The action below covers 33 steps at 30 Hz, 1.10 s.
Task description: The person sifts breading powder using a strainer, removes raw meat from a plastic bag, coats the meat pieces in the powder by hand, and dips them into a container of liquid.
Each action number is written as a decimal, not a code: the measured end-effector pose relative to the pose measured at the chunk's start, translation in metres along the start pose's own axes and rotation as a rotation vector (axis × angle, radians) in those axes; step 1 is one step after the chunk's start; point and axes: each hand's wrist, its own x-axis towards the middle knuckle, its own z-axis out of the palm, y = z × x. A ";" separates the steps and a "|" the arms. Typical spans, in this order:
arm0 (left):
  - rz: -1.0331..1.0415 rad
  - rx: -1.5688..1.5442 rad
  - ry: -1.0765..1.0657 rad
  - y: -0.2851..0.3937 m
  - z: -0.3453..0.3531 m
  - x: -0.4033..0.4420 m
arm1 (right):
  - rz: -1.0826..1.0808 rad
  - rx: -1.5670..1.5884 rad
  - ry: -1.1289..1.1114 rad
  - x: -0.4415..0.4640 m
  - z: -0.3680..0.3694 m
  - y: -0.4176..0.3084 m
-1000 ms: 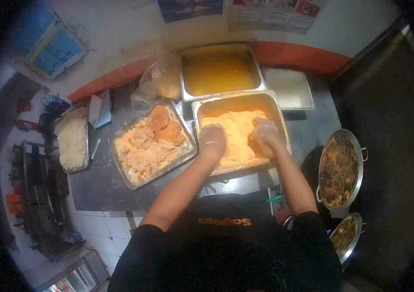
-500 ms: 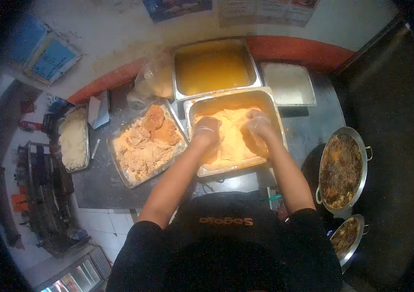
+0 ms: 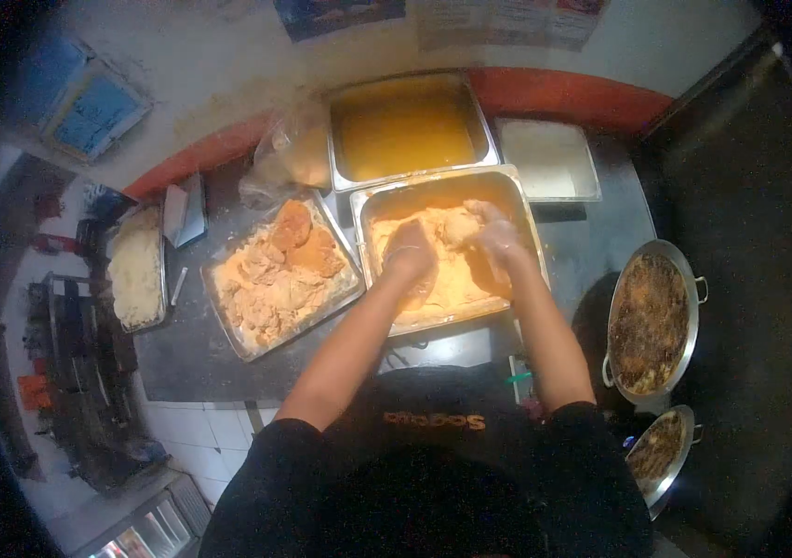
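Observation:
A deep metal pan (image 3: 530, 206) in front of me holds yellowish flour (image 3: 447, 284). Both my hands are inside it, in thin clear gloves. My left hand (image 3: 412, 249) rests in the flour at the left, its fingertips dug in and hidden. On the right, my right hand (image 3: 500, 240) is curled against a flour-coated lump (image 3: 462, 224), which looks like a piece of chicken; motion blurs the fingers. Left of the pan, a shallow tray (image 3: 249, 355) carries several coated pieces (image 3: 270, 279) and a few darker orange ones (image 3: 292, 229).
Behind the flour pan stands a pan of yellow liquid (image 3: 405, 130). A metal container (image 3: 549, 158) is at back right, a plastic bag (image 3: 289, 158) at back left. Another tray of pale flour (image 3: 139, 270) lies far left. Two wide pans (image 3: 653, 321) with dark, bubbly contents stand at right.
My left hand has shifted slightly right in the flour. Near my right hand, a coated lump now shows more clearly above the flour. The camera view has shifted a little.

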 end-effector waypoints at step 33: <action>0.155 -0.297 0.469 -0.005 -0.106 -0.073 | -0.232 -0.404 0.289 -0.006 0.055 0.020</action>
